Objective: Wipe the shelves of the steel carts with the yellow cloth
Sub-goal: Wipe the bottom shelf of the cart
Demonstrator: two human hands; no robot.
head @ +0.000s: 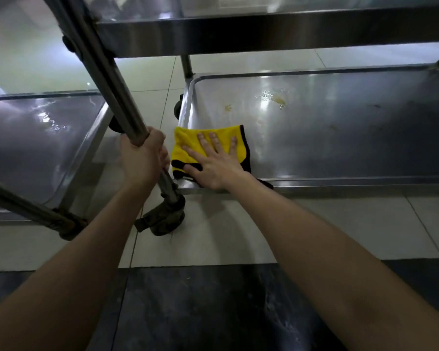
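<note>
The yellow cloth (pixel 188 144) with a black edge lies in the near left corner of the right cart's bottom shelf (pixel 340 138). My right hand (pixel 214 163) presses flat on the cloth, fingers spread. Yellowish stains (pixel 276 100) sit on the shelf farther back, apart from the cloth. My left hand (pixel 142 158) is closed around the cart's front left steel post (pixel 117 87), just above the caster.
A second steel cart's bottom shelf (pixel 36 148) stands to the left, wet and shiny. An upper shelf (pixel 264 29) overhangs the right cart. Casters (pixel 166 216) rest on pale floor tiles; a dark floor strip (pixel 200 312) runs along the near side.
</note>
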